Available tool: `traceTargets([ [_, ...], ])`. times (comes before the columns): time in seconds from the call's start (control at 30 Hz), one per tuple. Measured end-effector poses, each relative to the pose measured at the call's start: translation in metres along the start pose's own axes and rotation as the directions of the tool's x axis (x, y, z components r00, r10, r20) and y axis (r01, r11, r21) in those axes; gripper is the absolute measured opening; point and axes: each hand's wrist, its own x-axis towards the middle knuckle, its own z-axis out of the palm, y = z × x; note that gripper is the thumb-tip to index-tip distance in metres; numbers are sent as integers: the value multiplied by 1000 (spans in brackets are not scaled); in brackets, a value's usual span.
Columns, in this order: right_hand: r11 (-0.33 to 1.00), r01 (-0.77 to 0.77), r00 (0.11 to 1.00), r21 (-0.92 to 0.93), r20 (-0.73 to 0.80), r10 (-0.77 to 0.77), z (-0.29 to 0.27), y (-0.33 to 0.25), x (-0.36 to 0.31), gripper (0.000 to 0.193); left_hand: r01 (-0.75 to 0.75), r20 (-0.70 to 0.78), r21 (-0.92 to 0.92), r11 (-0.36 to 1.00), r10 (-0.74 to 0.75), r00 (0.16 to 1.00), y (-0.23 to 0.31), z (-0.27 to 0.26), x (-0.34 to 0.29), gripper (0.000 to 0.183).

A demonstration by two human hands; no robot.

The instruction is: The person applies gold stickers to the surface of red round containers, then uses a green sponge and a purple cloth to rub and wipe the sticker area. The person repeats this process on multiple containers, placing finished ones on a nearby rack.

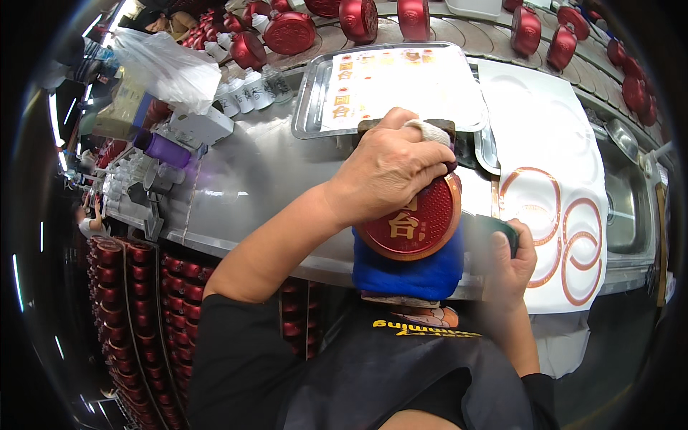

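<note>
The red bottle (419, 228) lies mid-view on a blue cloth (408, 271), its face already bearing gold lettering and an orange band; it looks nearly done, though the upper part is hidden. The left hand (394, 161) curls tightly over its top. At 4 o'clock, the right hand (512, 265) grips a dark tool (504, 231). Unused rings (530, 170) remain at 3 o'clock.

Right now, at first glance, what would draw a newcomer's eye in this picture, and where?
Probably the glossy red round piece with gold markings, central against a bright blue cloth, the left hand over its upper part. Then the white paper sheet with reddish rings, right of it on the metal counter. Metallic red round containers line the far side.
</note>
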Motion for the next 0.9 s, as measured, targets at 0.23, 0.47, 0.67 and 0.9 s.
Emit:
traceTargets([
  [0.23,991,86,996,-100,-24,-88,-18,-12,1,22,-301,175,142,943,275,945,39,21,2,13],
  [0.47,988,119,993,-102,-12,-121,-10,-24,-5,21,-386,178,221,896,352,919,68,29,-59,23],
  [0.67,981,155,987,-115,56,-149,3,-25,-7,19,-297,-48,288,911,323,945,67,38,-122,27],
  [0.9,966,183,980,-183,111,-164,28,-21,6,23,30,-315,219,975,42,948,66,37,-166,29],
])
